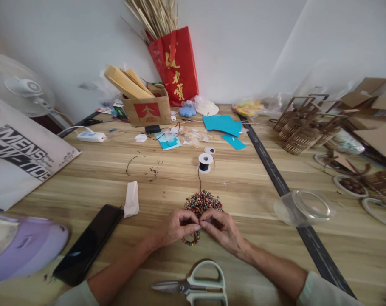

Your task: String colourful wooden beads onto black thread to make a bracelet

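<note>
My left hand [181, 225] and my right hand [223, 229] meet at the fingertips in a pinch. Below the left fingers hangs a curved strand of colourful beads [190, 243], and the left fingers close on its upper end. What the right fingertips pinch is too small to make out. Just beyond both hands lies a heap of small loose beads [201, 201] in mixed colours. Black cord [199, 182] runs from a white spool [206, 160] toward that heap. Scissors with pale handles [207, 282] lie on the table, nearer to me than the hands.
A black phone [89, 244] and a folded white paper [131, 199] lie left, beside a purple object [27, 248]. A clear plastic lid [307, 207] is at right, near woven baskets [299, 131]. Behind stand a cardboard box [146, 108] and a red bag [176, 68].
</note>
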Tool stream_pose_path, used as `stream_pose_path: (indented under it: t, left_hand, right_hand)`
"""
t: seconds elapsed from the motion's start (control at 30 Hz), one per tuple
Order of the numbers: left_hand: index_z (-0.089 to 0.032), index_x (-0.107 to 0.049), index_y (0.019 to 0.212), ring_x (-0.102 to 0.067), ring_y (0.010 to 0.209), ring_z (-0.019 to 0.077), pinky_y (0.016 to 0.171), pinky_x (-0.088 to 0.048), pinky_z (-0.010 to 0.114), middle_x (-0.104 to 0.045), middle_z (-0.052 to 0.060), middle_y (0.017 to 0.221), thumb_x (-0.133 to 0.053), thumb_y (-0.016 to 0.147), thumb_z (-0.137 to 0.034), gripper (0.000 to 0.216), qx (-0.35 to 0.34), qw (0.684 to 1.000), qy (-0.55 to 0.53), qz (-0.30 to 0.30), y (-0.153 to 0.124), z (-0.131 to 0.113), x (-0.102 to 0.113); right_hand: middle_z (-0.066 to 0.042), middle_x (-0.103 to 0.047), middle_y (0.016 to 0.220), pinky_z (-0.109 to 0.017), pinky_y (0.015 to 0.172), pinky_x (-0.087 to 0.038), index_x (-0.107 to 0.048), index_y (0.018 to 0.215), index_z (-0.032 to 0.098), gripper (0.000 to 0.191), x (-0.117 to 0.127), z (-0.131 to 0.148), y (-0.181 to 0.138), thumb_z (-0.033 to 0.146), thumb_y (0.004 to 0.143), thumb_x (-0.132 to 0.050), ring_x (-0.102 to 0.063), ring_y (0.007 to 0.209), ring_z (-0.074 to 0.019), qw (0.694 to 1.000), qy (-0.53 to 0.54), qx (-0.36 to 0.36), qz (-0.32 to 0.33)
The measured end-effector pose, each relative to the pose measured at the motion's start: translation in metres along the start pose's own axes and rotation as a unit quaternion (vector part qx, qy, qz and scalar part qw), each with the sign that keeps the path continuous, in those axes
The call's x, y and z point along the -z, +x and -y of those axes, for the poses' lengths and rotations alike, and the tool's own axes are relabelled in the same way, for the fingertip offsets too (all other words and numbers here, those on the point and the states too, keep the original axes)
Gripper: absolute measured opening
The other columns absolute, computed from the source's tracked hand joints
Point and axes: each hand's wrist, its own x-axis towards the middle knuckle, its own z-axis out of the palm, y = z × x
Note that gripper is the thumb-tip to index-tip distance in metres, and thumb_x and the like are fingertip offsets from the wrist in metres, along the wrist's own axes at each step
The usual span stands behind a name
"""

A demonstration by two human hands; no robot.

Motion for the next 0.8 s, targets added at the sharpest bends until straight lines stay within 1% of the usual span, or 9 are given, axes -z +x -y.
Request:
stream_pose_path:
  t: [0.1, 0.2, 0.37, 0.5, 0.63, 0.8]
  left_hand:
    - [-0.011, -0.068, 0.075, -0.051, 0.062, 0.011, 0.058, -0.04, 0.021, -0.06, 0.002, 0.066, -0.071, 0.074, -0.035, 0.024, -0.022, 0.999, 0.037, -0.021, -0.001, 0.002, -0.002]
    - [-0.011, -0.067, 0.075, -0.05, 0.061, 0.0112, 0.057, -0.039, 0.022, -0.059, 0.002, 0.065, -0.07, 0.073, -0.032, 0.021, -0.018, 0.998, 0.048, -0.03, -0.002, 0.006, -0.003]
    - [-0.012, -0.062, 0.075, -0.047, 0.059, 0.01, 0.055, -0.037, 0.021, -0.055, 0.0, 0.064, -0.069, 0.074, -0.033, 0.022, -0.019, 0.998, 0.041, -0.039, -0.002, 0.007, -0.004]
    - [-0.012, -0.062, 0.073, -0.044, 0.057, 0.0091, 0.054, -0.035, 0.02, -0.051, -0.002, 0.061, -0.067, 0.077, -0.035, 0.023, -0.026, 0.997, 0.061, -0.033, -0.002, 0.007, -0.005]
    - [-0.012, -0.063, 0.072, -0.045, 0.057, 0.0097, 0.054, -0.036, 0.02, -0.053, -0.001, 0.06, -0.067, 0.076, -0.032, 0.021, -0.034, 0.995, 0.088, -0.032, -0.003, 0.003, -0.007]
    - [-0.012, -0.064, 0.068, -0.047, 0.058, 0.0104, 0.055, -0.037, 0.021, -0.057, 0.001, 0.061, -0.066, 0.076, -0.031, 0.02, -0.043, 0.992, 0.106, -0.053, -0.004, -0.004, -0.01]
  right_hand:
    - [0.001, -0.054, 0.066, -0.021, 0.055, -0.037, -0.063, 0.082, 0.016, 0.023, 0.0, -0.001, 0.0, 0.035, 0.092, -0.057, -0.046, 0.059, -0.0103, 1.0, 0.003, -0.004, 0.006]
    - [0.001, -0.053, 0.065, -0.021, 0.055, -0.037, -0.062, 0.082, 0.016, 0.022, -0.001, -0.002, -0.001, 0.034, 0.091, -0.057, -0.045, 0.058, -0.0103, 1.0, 0.009, -0.006, 0.005]
    - [0.001, -0.052, 0.065, -0.021, 0.055, -0.036, -0.06, 0.08, 0.016, 0.021, -0.001, 0.001, -0.001, 0.032, 0.092, -0.056, -0.045, 0.057, -0.0098, 1.0, 0.004, 0.004, 0.018]
    - [0.001, -0.053, 0.065, -0.021, 0.055, -0.036, -0.06, 0.08, 0.016, 0.02, -0.001, 0.002, -0.002, 0.032, 0.091, -0.056, -0.045, 0.058, -0.01, 1.0, 0.0, 0.003, 0.022]
    - [0.002, -0.052, 0.064, -0.02, 0.054, -0.037, -0.06, 0.079, 0.016, 0.022, -0.001, 0.003, -0.002, 0.034, 0.091, -0.056, -0.045, 0.057, -0.01, 1.0, 0.002, -0.003, 0.022]
    - [0.002, -0.052, 0.063, -0.02, 0.054, -0.036, -0.059, 0.078, 0.016, 0.023, -0.001, 0.003, -0.002, 0.034, 0.092, -0.056, -0.044, 0.057, -0.0099, 1.0, -0.007, -0.005, 0.026]
